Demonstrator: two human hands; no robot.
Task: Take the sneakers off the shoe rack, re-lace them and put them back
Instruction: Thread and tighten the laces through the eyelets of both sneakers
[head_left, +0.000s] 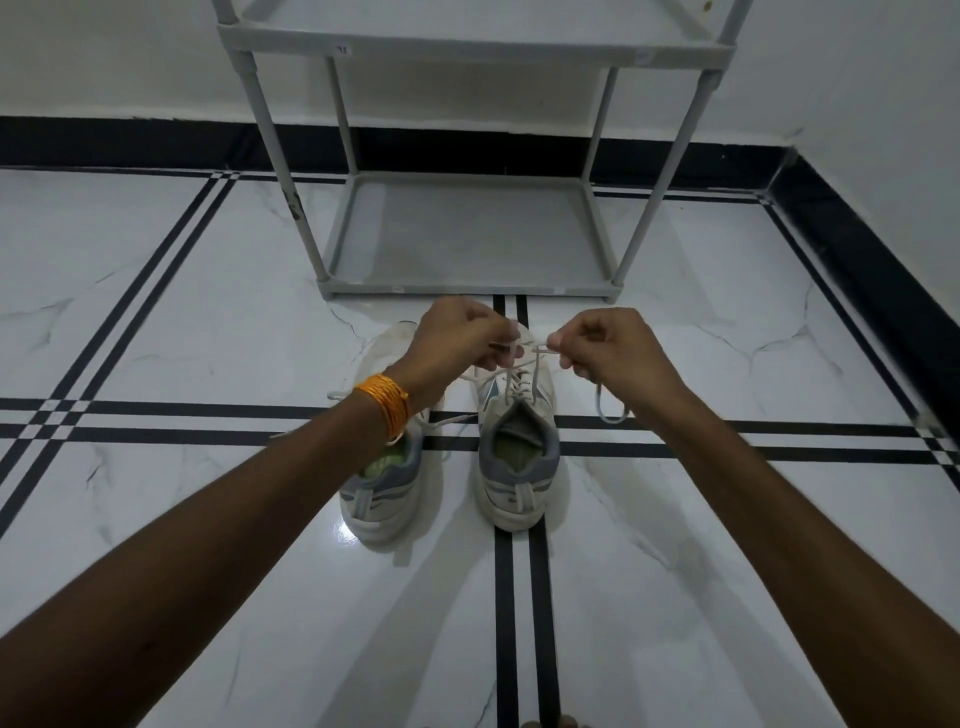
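Left hand grip pinched on lace, right hand grip likewise; over right sneaker, floor

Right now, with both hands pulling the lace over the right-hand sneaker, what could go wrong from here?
1. The left hand and right hand pinch the pale lace above the white-and-grey right sneaker; uneven pulling could leave the ends unequal.
2. A lace loop dangles under the right hand and might snag.
3. The other white-and-grey sneaker has loose laces on the glossy marble floor, possibly tangling.
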